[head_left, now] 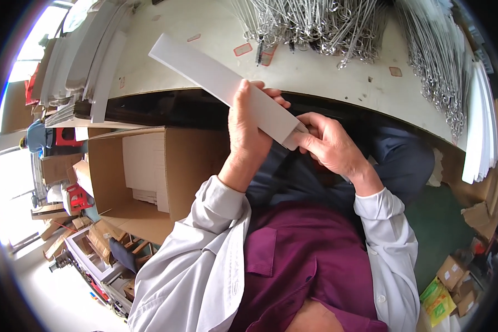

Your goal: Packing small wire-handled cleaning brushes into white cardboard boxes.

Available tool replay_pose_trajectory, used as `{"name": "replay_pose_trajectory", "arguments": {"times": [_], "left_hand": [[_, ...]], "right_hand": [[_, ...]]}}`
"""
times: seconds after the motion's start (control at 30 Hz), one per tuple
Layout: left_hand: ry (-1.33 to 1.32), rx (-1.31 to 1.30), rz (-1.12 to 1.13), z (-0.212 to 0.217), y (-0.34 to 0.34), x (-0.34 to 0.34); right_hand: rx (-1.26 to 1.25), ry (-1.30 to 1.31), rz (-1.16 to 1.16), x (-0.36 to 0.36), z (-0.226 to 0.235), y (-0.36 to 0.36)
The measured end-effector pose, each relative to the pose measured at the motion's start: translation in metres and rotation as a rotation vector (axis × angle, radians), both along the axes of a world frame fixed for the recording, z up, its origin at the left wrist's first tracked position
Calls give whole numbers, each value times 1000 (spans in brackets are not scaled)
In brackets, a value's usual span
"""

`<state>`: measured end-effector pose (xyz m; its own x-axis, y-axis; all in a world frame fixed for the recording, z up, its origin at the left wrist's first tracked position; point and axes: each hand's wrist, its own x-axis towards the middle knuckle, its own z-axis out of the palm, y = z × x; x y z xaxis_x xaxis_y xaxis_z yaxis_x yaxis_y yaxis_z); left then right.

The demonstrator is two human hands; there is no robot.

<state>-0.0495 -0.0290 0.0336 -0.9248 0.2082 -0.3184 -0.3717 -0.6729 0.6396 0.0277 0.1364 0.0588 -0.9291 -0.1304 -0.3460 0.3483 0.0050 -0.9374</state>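
Observation:
A long, narrow white cardboard box [210, 74] slants over the table's front edge, its far end up and to the left. My left hand [246, 124] is wrapped round its near half, thumb along the top face. At the near end, my right hand [335, 145] pinches the end flap [296, 138] between thumb and fingers. Whether anything lies inside the box is hidden. Beyond my hands, a heap of thin metal wire brushes [321, 30] with looped ends lies on the table [188, 58]; a black bristle tip shows at its edge.
More looped wires [434, 72] lie at the table's right, beside a stack of white flat boxes [481, 124]. Flat white cartons [83, 50] pile up at the left. Below them stands an open brown carton [127, 221] with white boxes inside. Small cartons [452, 271] sit at lower right.

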Motion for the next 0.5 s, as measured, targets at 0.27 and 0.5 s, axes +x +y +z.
{"name": "replay_pose_trajectory", "arguments": {"times": [0.27, 0.5], "left_hand": [[25, -84, -13, -3, 5, 9], [102, -277, -170, 1, -2, 26]], "right_hand": [[293, 154, 75, -3, -3, -2], [369, 157, 38, -5, -8, 0]]}}
